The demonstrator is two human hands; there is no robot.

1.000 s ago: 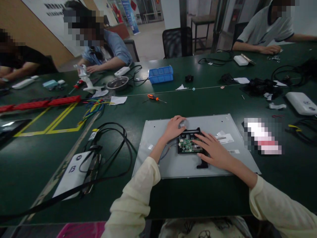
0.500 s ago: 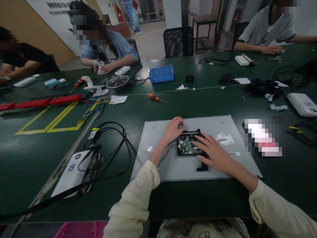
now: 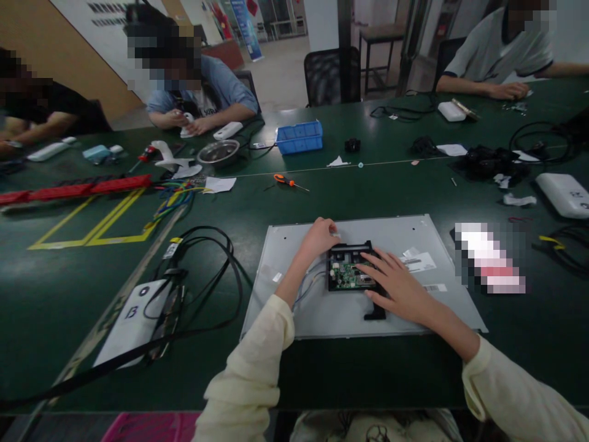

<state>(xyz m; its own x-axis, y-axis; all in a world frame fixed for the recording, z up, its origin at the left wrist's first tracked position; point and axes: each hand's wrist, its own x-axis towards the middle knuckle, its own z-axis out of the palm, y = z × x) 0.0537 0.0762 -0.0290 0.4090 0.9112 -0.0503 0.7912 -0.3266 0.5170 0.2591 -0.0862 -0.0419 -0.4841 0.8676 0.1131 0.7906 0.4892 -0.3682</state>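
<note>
A grey metal panel (image 3: 322, 310) lies flat on the green table (image 3: 257, 209) in front of me. On its middle sits a small green circuit board (image 3: 346, 274) in a black frame. My right hand (image 3: 399, 286) rests flat on the board's right side, fingers spread. My left hand (image 3: 318, 237) is curled at the frame's upper left corner, fingertips pinched on something small I cannot make out. Thin wires (image 3: 307, 283) run from the board under my left wrist.
Black cables (image 3: 216, 270) and a white box (image 3: 131, 322) lie to the left. An orange screwdriver (image 3: 285, 180), blue bin (image 3: 299, 137), metal bowl (image 3: 219, 152) and red strip (image 3: 87, 187) are farther back. Other people work along the far edge. White devices (image 3: 564, 194) sit right.
My left hand has curled tighter and shifted slightly toward the frame's corner. My right hand stays on the board. The person across lowered a white object to the table.
</note>
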